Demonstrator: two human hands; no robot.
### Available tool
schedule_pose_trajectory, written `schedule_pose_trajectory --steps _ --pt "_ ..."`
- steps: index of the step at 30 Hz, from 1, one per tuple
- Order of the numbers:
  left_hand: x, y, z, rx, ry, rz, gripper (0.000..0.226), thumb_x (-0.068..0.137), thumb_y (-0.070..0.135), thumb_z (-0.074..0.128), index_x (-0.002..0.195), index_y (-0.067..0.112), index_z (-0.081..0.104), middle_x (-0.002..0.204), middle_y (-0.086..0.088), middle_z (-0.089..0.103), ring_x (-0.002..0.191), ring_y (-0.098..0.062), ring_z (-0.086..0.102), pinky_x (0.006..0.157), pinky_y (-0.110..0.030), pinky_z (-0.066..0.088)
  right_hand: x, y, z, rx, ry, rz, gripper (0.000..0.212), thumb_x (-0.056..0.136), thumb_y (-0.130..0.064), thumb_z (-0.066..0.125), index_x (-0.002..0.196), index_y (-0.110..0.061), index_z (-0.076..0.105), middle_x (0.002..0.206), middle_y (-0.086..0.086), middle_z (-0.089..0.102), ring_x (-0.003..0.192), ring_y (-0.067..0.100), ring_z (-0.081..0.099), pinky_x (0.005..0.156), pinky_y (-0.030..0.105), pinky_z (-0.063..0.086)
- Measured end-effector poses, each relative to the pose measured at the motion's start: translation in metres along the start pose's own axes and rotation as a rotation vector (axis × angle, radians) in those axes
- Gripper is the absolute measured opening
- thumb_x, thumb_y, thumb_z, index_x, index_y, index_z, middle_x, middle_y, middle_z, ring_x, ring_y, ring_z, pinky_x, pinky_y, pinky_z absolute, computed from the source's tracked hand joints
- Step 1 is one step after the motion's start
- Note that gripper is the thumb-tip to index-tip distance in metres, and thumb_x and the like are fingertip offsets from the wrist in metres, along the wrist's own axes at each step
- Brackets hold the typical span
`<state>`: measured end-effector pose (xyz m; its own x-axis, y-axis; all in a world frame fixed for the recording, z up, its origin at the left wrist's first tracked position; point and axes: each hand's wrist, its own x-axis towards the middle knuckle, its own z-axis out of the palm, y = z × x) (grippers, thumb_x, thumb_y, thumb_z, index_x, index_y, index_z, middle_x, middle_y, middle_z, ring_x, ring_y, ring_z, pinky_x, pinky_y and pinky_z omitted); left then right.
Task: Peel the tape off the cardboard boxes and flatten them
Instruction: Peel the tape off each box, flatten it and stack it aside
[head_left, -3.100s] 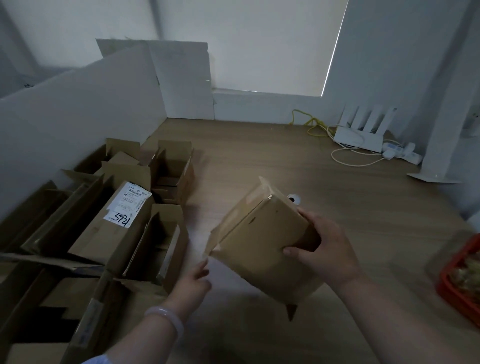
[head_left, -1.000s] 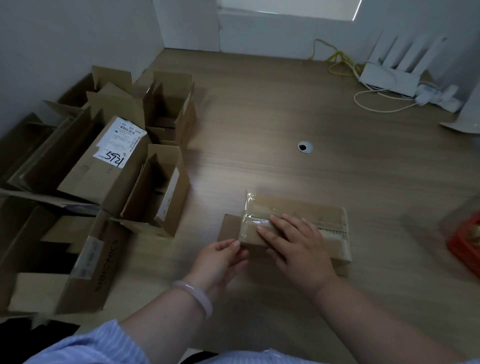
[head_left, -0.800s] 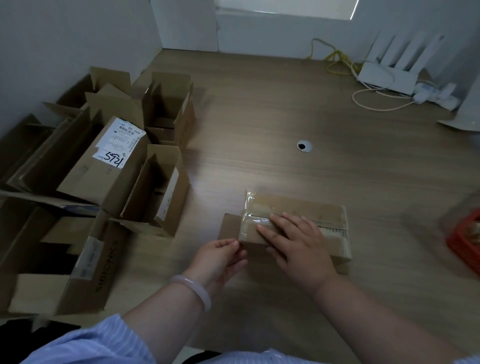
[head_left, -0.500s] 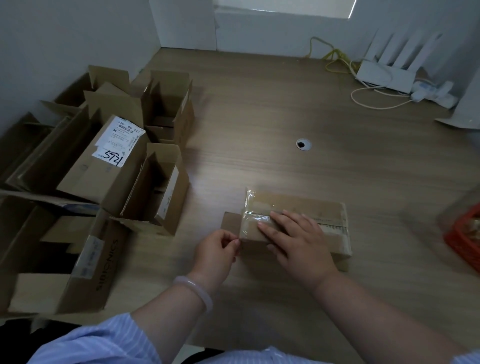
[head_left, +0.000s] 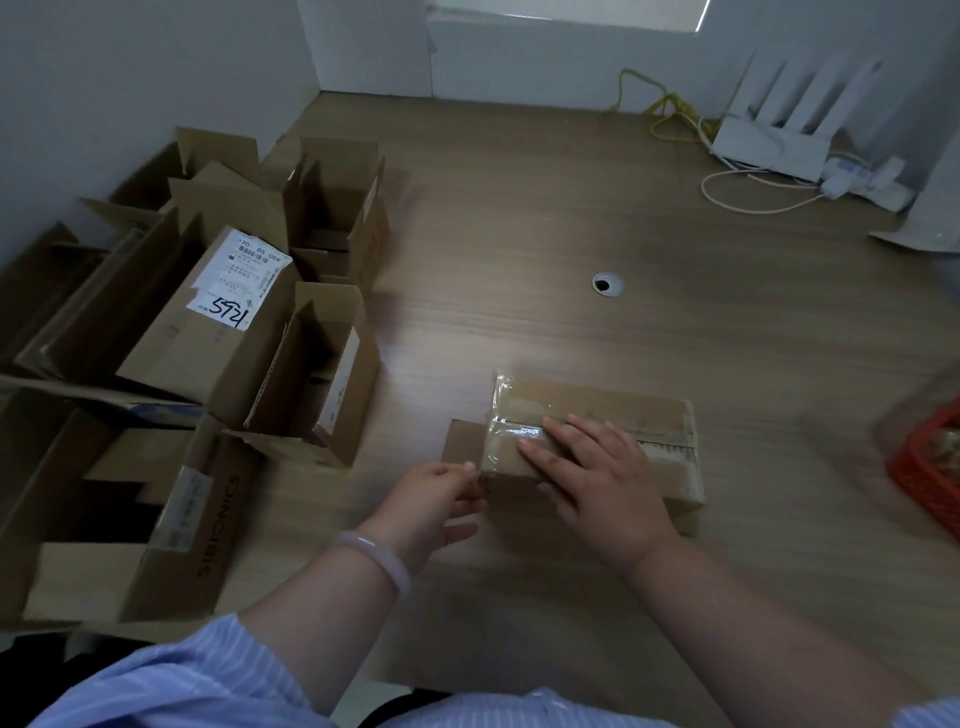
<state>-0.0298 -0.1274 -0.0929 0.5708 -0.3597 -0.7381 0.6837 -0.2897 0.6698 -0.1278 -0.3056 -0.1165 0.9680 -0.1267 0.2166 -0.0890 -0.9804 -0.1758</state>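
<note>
Cardboard box (head_left: 660, 431) lies flat on the wooden table (head_left: 571, 322) just in front of the person, long axis running left to right, taped seam facing up. Right hand (head_left: 597, 478) presses down on top, fingers straight, pointing toward the left end. Left hand (head_left: 434, 499) is at that end, thumb and fingertips pinching the clear tape (head_left: 511, 415) where it wraps over. Opened boxes (head_left: 208, 338) sit piled well off left.

Wooden table (head_left: 519, 234), taped box (head_left: 597, 402), open boxes (head_left: 208, 364), router (head_left: 769, 143)
</note>
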Motion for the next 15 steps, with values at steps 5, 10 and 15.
schedule_pose_trajectory --steps 5,10,15 --pt "0.002 0.002 0.001 -0.088 -0.013 -0.049 0.015 0.096 0.023 0.055 0.098 0.011 0.062 0.089 -0.004 0.066 0.084 -0.017 0.063 0.078 -0.035 0.051 -0.001 -0.001 0.0 -0.004 0.011 0.003 0.042 0.085 -0.044 0.049 0.125 -0.039 0.06 0.13 -0.002 0.059 0.121 0.025 0.052 0.101 0.044 0.038" --pt "0.004 0.011 0.004 -0.137 -0.042 -0.223 0.019 0.098 0.016 0.049 0.08 0.014 0.054 0.068 0.001 0.053 0.064 -0.011 0.054 0.076 -0.035 0.049 -0.001 -0.002 0.001 -0.009 0.017 0.002 0.042 0.084 -0.044 0.049 0.125 -0.039 0.06 0.13 -0.002 0.059 0.121 0.025 0.052 0.101 0.044 0.038" --pt "0.003 0.006 0.005 -0.102 -0.071 -0.215 0.019 0.1 0.018 0.045 0.083 0.015 0.054 0.069 0.0 0.051 0.064 -0.012 0.053 0.069 -0.034 0.05 -0.001 -0.001 0.002 -0.016 0.02 -0.007 0.042 0.085 -0.043 0.05 0.126 -0.039 0.059 0.131 -0.002 0.058 0.122 0.025 0.051 0.102 0.044 0.036"
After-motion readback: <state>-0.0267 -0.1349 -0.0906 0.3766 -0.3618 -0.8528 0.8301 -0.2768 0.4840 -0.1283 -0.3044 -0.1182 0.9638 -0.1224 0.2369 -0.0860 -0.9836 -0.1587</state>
